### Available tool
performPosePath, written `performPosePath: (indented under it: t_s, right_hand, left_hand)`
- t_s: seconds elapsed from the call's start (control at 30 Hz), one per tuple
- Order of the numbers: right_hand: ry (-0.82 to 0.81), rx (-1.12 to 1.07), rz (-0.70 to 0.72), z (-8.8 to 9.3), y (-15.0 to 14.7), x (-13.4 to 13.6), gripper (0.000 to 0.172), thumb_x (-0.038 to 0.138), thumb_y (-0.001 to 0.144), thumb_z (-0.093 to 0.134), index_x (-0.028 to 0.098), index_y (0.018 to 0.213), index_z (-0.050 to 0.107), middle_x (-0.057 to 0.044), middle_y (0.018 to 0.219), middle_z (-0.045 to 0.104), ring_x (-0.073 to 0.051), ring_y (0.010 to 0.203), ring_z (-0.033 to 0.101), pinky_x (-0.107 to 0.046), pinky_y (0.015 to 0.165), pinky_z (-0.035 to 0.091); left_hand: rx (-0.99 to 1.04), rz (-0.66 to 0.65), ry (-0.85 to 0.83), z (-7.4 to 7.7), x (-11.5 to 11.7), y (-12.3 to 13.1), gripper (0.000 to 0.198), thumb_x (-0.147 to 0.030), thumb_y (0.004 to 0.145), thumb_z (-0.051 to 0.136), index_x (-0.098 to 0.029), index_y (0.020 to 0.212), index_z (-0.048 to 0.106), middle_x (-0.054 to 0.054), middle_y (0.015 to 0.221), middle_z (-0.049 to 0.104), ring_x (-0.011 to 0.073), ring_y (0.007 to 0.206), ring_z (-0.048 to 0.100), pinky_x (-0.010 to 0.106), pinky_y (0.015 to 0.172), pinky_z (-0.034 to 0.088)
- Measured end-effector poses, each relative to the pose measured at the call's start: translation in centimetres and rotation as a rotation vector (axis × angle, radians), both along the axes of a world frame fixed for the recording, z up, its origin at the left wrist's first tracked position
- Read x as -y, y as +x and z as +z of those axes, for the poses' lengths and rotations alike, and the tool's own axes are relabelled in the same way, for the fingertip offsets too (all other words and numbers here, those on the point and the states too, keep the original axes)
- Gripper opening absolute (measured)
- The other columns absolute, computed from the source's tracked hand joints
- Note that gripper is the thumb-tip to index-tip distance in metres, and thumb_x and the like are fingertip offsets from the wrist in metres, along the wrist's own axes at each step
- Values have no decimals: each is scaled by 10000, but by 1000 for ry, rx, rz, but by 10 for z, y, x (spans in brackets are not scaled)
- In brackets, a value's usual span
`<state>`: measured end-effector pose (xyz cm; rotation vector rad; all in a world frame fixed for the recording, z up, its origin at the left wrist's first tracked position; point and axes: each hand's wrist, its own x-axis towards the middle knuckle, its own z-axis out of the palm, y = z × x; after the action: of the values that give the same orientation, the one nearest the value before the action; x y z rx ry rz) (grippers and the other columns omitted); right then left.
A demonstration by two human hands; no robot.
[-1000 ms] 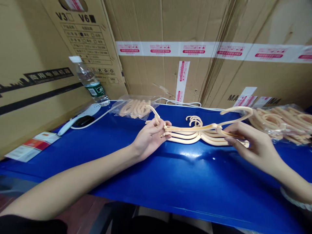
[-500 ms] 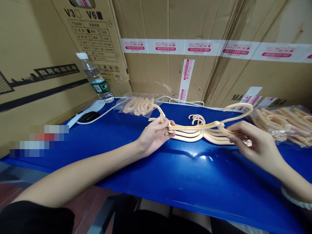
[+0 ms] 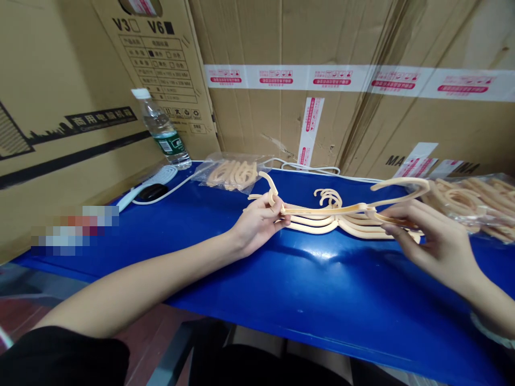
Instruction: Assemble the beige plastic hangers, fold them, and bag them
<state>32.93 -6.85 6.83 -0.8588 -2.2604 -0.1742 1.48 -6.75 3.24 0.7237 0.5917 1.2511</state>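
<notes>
A stack of cream plastic hangers [image 3: 333, 220] lies across the middle of the blue table [image 3: 289, 289], their hooks curling up at the far side. My left hand [image 3: 259, 222] pinches the left end of the top hanger. My right hand [image 3: 430, 241] grips the stack's right end, fingers curled round the hangers. The top hanger sits slightly raised above the others.
A clear bag of hangers [image 3: 231, 172] lies at the back left and another bag of hangers [image 3: 470, 203] at the right. A water bottle [image 3: 163, 131], a white power strip [image 3: 151, 182] and a black object stand at the left. Cardboard boxes [image 3: 281, 75] wall in the table.
Both hands keep their hold on the hangers. The view has shifted a little to the left and down, so everything sits slightly further right in the picture.
</notes>
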Motion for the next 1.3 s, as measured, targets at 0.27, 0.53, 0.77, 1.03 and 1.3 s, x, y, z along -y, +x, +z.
performPosePath:
  t_s: [0.27,0.53,0.77,1.03,1.3]
  right_hand:
    - [-31,-7,26,-3,-4,4,96,166,953,608,230,1021,624,-34,905,664,-164,782,630,-280,680,485]
    - [-107,-54,-40,-6,-4,8,101,229,957,613,243,1041,667,-26,903,682,-171,758,646,-302,671,487]
    - [-293,-189,-129,1,-4,10,187,385,931,648,227,1028,669,-11,733,683,-158,551,622,-275,498,501]
    - [-650,-147,-44,14,15,4,305,490,894,691,195,936,628,-20,698,659,-155,568,620,-245,483,494]
    - [-529,237,-37,-3,16,-6,139,338,877,674,215,812,680,-41,820,691,-210,778,646,-328,704,516]
  left_hand:
    - [-86,135,45,-2,-1,1,187,-26,858,641,-142,728,574,-5,718,595,101,625,588,241,658,515]
    - [-100,194,58,-5,-3,1,246,-103,754,807,-151,731,567,-19,728,639,98,625,618,239,671,529]
    - [-123,205,-25,-2,6,5,176,-168,819,777,-153,854,605,34,885,683,128,765,668,310,830,567]
    - [-1101,-342,1200,-5,63,15,247,-205,943,574,-236,1155,698,129,1293,685,332,1284,570,513,1161,365]
    - [-1511,-160,1330,-12,57,13,530,-448,978,555,-109,1386,550,236,1463,544,420,1323,514,576,1100,377]
